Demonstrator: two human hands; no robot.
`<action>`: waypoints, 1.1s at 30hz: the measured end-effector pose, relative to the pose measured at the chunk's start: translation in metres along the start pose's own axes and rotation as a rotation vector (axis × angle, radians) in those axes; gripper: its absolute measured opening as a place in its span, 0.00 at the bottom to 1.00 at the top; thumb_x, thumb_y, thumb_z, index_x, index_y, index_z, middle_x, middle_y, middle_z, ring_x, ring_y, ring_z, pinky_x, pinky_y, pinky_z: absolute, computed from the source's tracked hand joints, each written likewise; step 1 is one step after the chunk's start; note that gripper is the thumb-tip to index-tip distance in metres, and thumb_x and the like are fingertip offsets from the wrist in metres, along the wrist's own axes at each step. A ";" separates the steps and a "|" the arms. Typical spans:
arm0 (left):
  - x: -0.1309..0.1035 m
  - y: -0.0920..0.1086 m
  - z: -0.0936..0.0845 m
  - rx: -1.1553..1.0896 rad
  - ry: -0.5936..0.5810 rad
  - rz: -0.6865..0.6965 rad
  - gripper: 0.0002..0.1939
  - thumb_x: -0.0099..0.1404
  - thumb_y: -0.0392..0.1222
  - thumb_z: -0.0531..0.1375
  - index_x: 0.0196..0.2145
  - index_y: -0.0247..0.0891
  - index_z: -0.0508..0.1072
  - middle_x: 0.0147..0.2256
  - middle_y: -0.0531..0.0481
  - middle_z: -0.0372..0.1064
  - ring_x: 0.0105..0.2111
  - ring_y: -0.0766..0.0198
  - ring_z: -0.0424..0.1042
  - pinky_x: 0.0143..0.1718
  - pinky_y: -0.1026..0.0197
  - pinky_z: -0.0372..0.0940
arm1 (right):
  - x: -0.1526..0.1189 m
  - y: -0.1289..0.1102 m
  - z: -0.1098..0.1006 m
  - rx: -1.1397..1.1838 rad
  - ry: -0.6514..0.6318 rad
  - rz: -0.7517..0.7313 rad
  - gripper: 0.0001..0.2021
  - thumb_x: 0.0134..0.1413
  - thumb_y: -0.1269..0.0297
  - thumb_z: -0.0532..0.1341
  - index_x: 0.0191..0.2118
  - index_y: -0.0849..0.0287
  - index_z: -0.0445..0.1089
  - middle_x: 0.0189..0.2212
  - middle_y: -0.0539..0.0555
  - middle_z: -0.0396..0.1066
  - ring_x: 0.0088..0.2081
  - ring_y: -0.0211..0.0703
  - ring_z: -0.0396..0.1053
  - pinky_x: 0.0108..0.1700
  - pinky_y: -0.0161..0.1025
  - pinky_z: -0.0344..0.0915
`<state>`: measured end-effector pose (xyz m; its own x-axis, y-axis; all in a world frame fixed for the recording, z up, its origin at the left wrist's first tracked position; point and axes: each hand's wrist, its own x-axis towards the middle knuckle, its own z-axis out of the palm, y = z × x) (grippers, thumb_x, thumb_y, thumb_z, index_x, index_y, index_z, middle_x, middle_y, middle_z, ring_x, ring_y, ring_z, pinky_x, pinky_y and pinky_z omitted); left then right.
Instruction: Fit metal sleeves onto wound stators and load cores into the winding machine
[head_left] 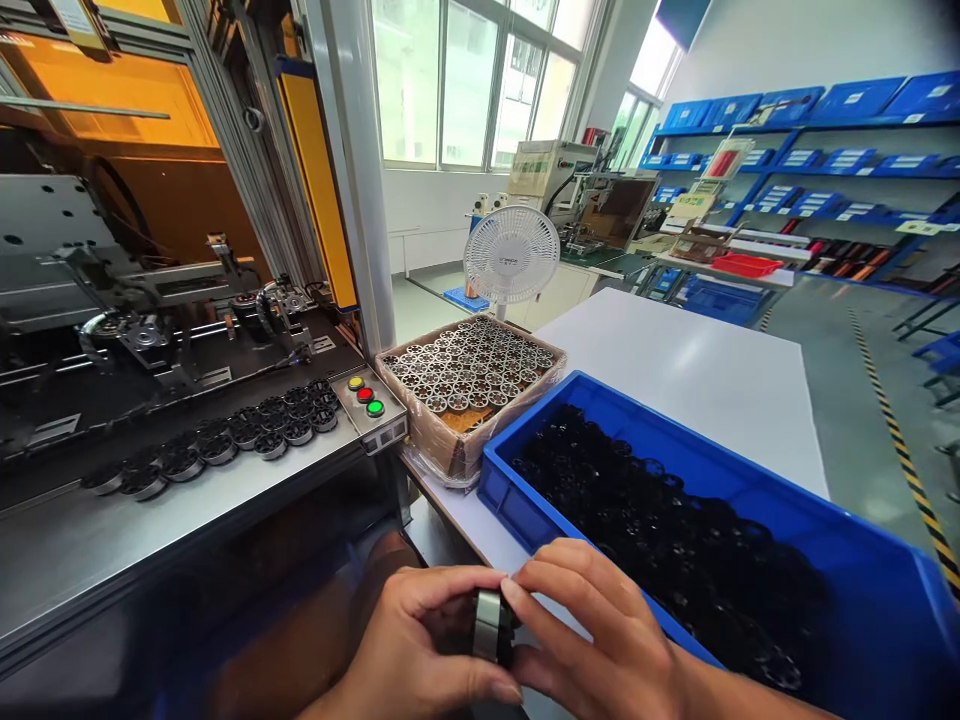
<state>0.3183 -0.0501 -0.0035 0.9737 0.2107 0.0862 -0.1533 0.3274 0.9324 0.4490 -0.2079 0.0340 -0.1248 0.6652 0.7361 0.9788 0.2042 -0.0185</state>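
Note:
A round part [489,628] with a silver metal band and black pieces is held on edge between both hands, low in the middle. My left hand [420,635] grips it from the left, thumb below and fingers above. The fingers of my right hand [592,625] press on its black right side. Right of the hands, a blue bin [525,510] holds many black plastic parts [660,510]. Behind it, a plastic-wrapped cardboard box [435,440] carries rows of silver rings [480,360].
Several black-and-silver parts [217,445] stand in rows on the metal ledge [225,510] of a machine at left. Beside them is a button box [371,405]. A white fan [511,255] stands behind the cardboard box; a white table [675,360] lies beyond the bin.

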 end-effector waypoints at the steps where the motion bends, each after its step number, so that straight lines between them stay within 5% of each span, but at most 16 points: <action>1: -0.001 0.000 -0.001 0.011 -0.003 -0.009 0.28 0.43 0.40 0.77 0.44 0.38 0.81 0.34 0.47 0.82 0.35 0.56 0.80 0.39 0.62 0.73 | 0.001 0.000 -0.002 -0.034 -0.005 -0.025 0.12 0.64 0.67 0.59 0.48 0.68 0.72 0.32 0.60 0.77 0.35 0.47 0.74 0.36 0.45 0.76; 10: -0.004 0.001 -0.001 0.019 -0.055 -0.106 0.30 0.47 0.46 0.75 0.48 0.37 0.80 0.37 0.44 0.81 0.38 0.52 0.80 0.41 0.59 0.73 | 0.002 -0.003 -0.002 -0.115 -0.072 -0.075 0.13 0.67 0.66 0.56 0.44 0.72 0.73 0.32 0.62 0.78 0.36 0.49 0.77 0.38 0.46 0.77; 14: -0.011 -0.009 -0.002 0.177 -0.069 0.049 0.32 0.60 0.50 0.66 0.61 0.38 0.69 0.52 0.39 0.75 0.50 0.47 0.75 0.53 0.52 0.69 | 0.005 -0.005 -0.001 -0.121 -0.042 -0.057 0.10 0.66 0.69 0.57 0.43 0.71 0.73 0.32 0.62 0.77 0.37 0.49 0.76 0.39 0.45 0.77; 20: -0.015 -0.021 0.000 0.349 -0.104 0.146 0.31 0.68 0.54 0.56 0.63 0.36 0.65 0.49 0.36 0.76 0.47 0.50 0.77 0.50 0.55 0.71 | 0.003 0.003 0.001 0.311 -0.080 0.302 0.23 0.62 0.53 0.62 0.55 0.65 0.68 0.46 0.64 0.73 0.47 0.45 0.73 0.49 0.39 0.73; 24: -0.011 -0.026 0.002 0.472 -0.148 0.252 0.32 0.67 0.59 0.55 0.61 0.35 0.66 0.46 0.37 0.77 0.45 0.51 0.78 0.48 0.58 0.72 | -0.003 0.005 0.008 0.618 -0.156 0.508 0.19 0.59 0.54 0.65 0.50 0.61 0.72 0.31 0.53 0.73 0.33 0.37 0.71 0.39 0.33 0.71; 29: -0.009 -0.026 -0.006 0.510 -0.205 0.326 0.26 0.72 0.50 0.52 0.64 0.39 0.61 0.51 0.39 0.74 0.47 0.55 0.77 0.50 0.61 0.70 | -0.004 0.002 0.009 0.604 -0.209 0.598 0.18 0.59 0.54 0.65 0.45 0.65 0.75 0.30 0.55 0.75 0.32 0.39 0.72 0.37 0.33 0.70; 33: -0.007 -0.029 -0.014 0.520 -0.239 0.359 0.26 0.71 0.52 0.53 0.63 0.40 0.62 0.56 0.35 0.68 0.55 0.51 0.70 0.56 0.56 0.65 | 0.000 0.005 0.006 0.514 -0.280 0.562 0.24 0.50 0.53 0.71 0.51 0.59 0.74 0.38 0.57 0.78 0.39 0.46 0.77 0.42 0.34 0.74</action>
<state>0.3138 -0.0476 -0.0359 0.8971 -0.0058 0.4418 -0.4318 -0.2236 0.8738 0.4533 -0.2025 0.0303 0.2607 0.9076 0.3293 0.7187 0.0453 -0.6939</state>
